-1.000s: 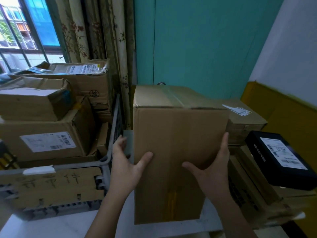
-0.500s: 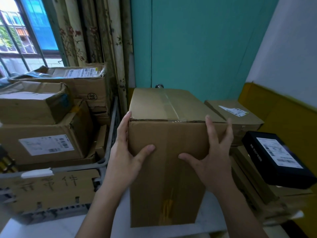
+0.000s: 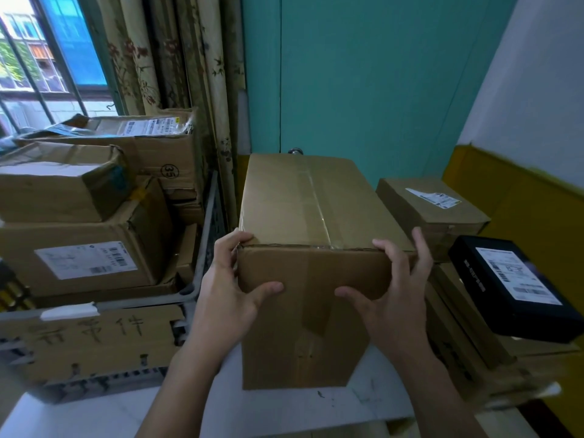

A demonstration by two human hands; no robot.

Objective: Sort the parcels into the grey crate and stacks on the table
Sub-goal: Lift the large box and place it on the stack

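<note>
Tall brown box (image 3: 303, 279) stands upright mid-frame on the white table (image 3: 284, 412), just right of the grey crate (image 3: 189, 292). L hand (image 3: 227, 289) grips its top-left corner, fingers curled over the edge, thumb on the front face. R hand (image 3: 395, 292) grips the top-right corner, thumb spread on the front, fingers wrapped round the side. Looks like a 2-hand lift or shift. Box is tall, so probably tippy: keep pressure even, raise it straight, clear the crate rim. The crate, left of frame, holds at least 3 cardboard boxes piled above its rim, so prob. little room. Right of frame: black parcel (image 3: 512, 286) atop a stack of brown boxes (image 3: 474, 352).
</note>
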